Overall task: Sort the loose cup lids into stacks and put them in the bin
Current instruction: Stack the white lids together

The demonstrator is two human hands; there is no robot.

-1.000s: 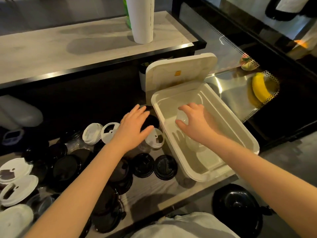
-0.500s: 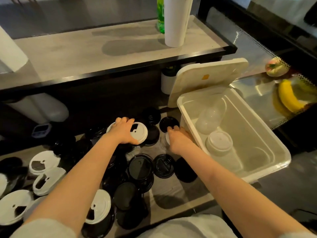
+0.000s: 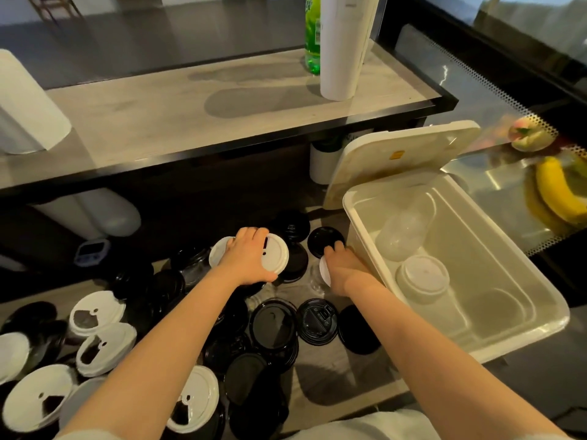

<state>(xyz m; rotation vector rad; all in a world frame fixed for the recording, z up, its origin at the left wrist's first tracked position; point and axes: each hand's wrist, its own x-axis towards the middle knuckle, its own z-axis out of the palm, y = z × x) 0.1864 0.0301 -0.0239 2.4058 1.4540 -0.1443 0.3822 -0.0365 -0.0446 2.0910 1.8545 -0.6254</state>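
Note:
Many loose black and white cup lids lie spread over the low counter. My left hand [image 3: 247, 258] grips a white lid [image 3: 276, 254] on top of the pile, fingers curled over its far edge. My right hand [image 3: 344, 265] reaches down beside the bin wall and holds a small white lid [image 3: 324, 274], fingertips touching a black lid [image 3: 324, 241]. The open white bin [image 3: 508, 341] stands at the right with its hinged cover [image 3: 400, 157] raised. Inside it lie a stack of clear lids [image 3: 405, 233] and a white lid stack [image 3: 424, 279].
Several white sip lids [image 3: 95, 315] lie at the left and black lids [image 3: 317, 317] in the middle. A raised shelf [image 3: 190, 122] behind carries a paper roll [image 3: 343, 46] and a green bottle [image 3: 311, 33]. A banana [image 3: 559, 195] lies on perforated metal at right.
My right hand left the bin, leaving lids inside, and came down to the lids beside its wall. My left hand moved onto a white lid and gripped it. The view shifted left.

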